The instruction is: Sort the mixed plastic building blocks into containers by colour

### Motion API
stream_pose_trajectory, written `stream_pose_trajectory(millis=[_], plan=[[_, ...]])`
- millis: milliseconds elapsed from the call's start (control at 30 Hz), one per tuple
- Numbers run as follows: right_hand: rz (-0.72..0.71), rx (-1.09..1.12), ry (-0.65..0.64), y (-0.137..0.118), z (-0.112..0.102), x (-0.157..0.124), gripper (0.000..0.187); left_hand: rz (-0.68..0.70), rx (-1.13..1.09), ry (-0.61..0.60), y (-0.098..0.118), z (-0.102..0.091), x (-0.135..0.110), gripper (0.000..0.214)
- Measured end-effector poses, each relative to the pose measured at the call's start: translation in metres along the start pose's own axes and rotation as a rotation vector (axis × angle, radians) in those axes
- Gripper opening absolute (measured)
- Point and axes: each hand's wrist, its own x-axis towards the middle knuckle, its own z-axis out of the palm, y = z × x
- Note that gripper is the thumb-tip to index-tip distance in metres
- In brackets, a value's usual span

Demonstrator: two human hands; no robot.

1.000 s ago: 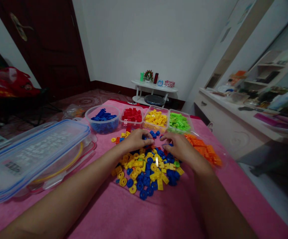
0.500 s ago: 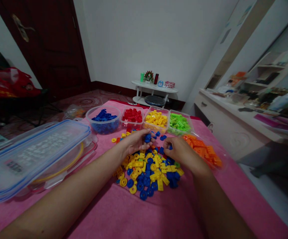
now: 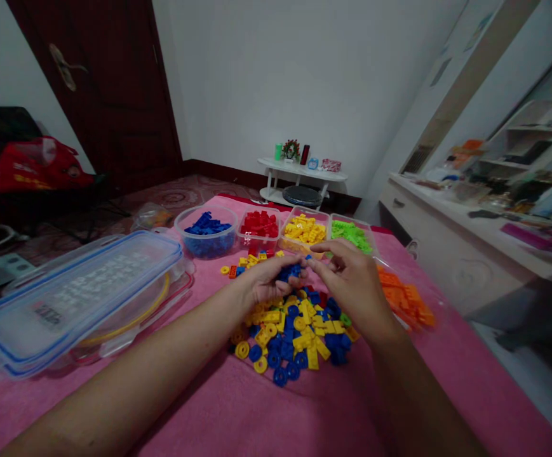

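My left hand (image 3: 267, 280) is cupped, palm up, around several blue toy bricks (image 3: 288, 273). Close beside it, my right hand (image 3: 354, 279) pinches a small blue brick (image 3: 308, 257) between thumb and forefinger, at the fingertips of the left hand. Its other fingers are loosely bent. Beneath both hands spreads a mixed pile of toy pieces (image 3: 299, 336), mostly yellow and blue, with bricks and ring-shaped wheels. Behind the hands stand a round tub of blue bricks (image 3: 206, 244) and boxes of red bricks (image 3: 259, 225), yellow bricks (image 3: 305, 227) and green bricks (image 3: 349, 235).
Orange bricks (image 3: 406, 298) lie in a clear container on the right, partly behind my right hand. Stacked clear lids (image 3: 80, 298) take up the left side of the pink cloth (image 3: 199, 406). A white desk (image 3: 451, 228) stands beyond the right edge.
My right hand has risen from the pile to the left hand, and a blue brick now shows at its fingertips. The left fingers have curled further around the blue bricks. The view has shifted slightly.
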Motion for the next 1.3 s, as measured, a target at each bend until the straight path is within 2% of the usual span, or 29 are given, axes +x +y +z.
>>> stream_pose_trajectory(millis=[100,167,267,333,433,500,533,600,667,767,900,967,1133,1233,1300], plan=[[0.004,0.004,0.018,0.002,-0.006,0.002,0.012,0.167,0.108,0.064,0.033,-0.004,-0.002,0.008],[0.029,0.002,0.022,0.005,-0.008,0.003,0.011,0.329,0.217,0.185,0.063,-0.008,-0.004,0.006],[0.049,-0.005,0.046,0.012,-0.011,0.005,0.011,0.618,0.458,0.455,0.108,-0.024,-0.007,0.008],[0.058,-0.016,0.068,0.016,-0.013,0.005,0.011,0.757,0.689,0.715,0.132,-0.039,-0.01,0.01],[0.067,-0.036,0.078,0.021,-0.014,0.005,0.01,0.731,0.994,0.961,0.154,-0.064,-0.017,0.018],[0.074,-0.048,0.071,0.024,-0.012,0.005,0.011,0.687,1.315,1.033,0.155,-0.074,-0.02,0.023],[0.081,-0.053,0.064,0.027,-0.01,0.005,0.011,0.708,1.465,1.043,0.152,-0.075,-0.02,0.025],[0.097,-0.066,0.033,0.034,-0.002,0.003,0.012,0.84,1.664,0.983,0.136,-0.072,-0.018,0.026],[0.111,-0.082,-0.018,0.043,0.011,0.0,0.013,0.964,1.715,0.806,0.111,-0.062,-0.012,0.027],[0.116,-0.098,-0.079,0.06,0.031,-0.009,0.022,0.938,1.801,0.471,0.066,-0.046,0.003,0.027],[0.169,-0.129,-0.078,0.082,0.053,-0.023,0.043,0.903,1.875,0.201,0.019,-0.039,0.032,0.034],[0.205,-0.139,-0.072,0.09,0.06,-0.029,0.05,0.864,1.935,0.163,0.007,-0.038,0.047,0.037],[0.354,-0.049,-0.056,0.107,0.069,-0.036,0.062,0.763,2.053,0.209,-0.004,-0.028,0.071,0.04],[0.39,0.114,-0.079,0.111,0.07,-0.033,0.066,0.728,1.993,0.145,-0.003,-0.022,0.071,0.047],[0.402,0.305,-0.149,0.11,0.066,-0.029,0.061,0.663,1.883,0.074,0.001,-0.021,0.063,0.044]])
